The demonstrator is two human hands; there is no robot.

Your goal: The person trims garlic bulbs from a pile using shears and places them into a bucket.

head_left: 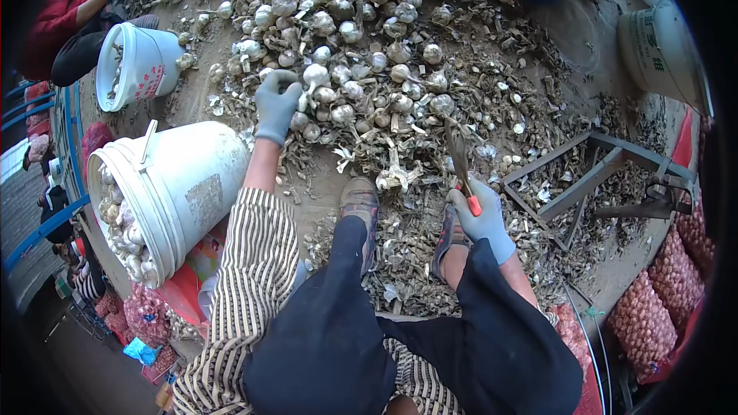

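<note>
Many garlic bulbs (350,31) lay in a loose heap ahead of the left hand (274,112), which wore a grey glove. Its fingers were half curled, with a gap between thumb and forefinger and nothing visible in the grasp. One pale bulb (316,75) sat just beside the fingertips, on their right; whether they touched it, I could not tell. The right hand (486,223), gloved too, was closed around the orange-red handle (474,206) of a tool, whose dark blade (457,150) pointed away from the body toward the heap.

Between and below the hands, two shoes (360,204) rested among dry stalks and skins. Left of the left hand, near its forearm, a large white bucket (201,155) lay tipped, with bulbs showing at its mouth. Farther off that way stood a smaller bucket (160,61) with red lettering, and behind it a co-worker in red (55,27). To the right of the right hand was a metal frame (583,182); well beyond it, nearer the body, were filled mesh sacks (644,319).
</note>
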